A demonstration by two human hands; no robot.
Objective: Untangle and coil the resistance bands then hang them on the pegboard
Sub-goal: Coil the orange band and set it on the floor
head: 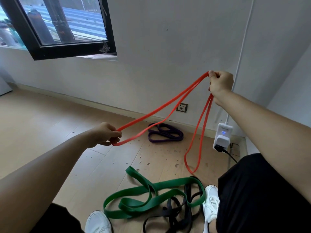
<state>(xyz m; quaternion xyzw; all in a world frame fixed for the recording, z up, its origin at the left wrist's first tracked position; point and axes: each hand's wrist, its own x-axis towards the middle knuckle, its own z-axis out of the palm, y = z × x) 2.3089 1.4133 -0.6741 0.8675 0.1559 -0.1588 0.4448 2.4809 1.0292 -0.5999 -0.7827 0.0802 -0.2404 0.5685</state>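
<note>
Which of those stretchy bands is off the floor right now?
The red band: both hands, left and right, hold it up. The purple, green and black bands lie on the floor.

I see soft, even daylight from the window point(67, 22) at upper left, with faint shadows on the floor point(42, 118). No glare (the wall point(168, 47) looks flat grey). Wide-angle bending curves the edges; the near forearms look slightly soft
</note>
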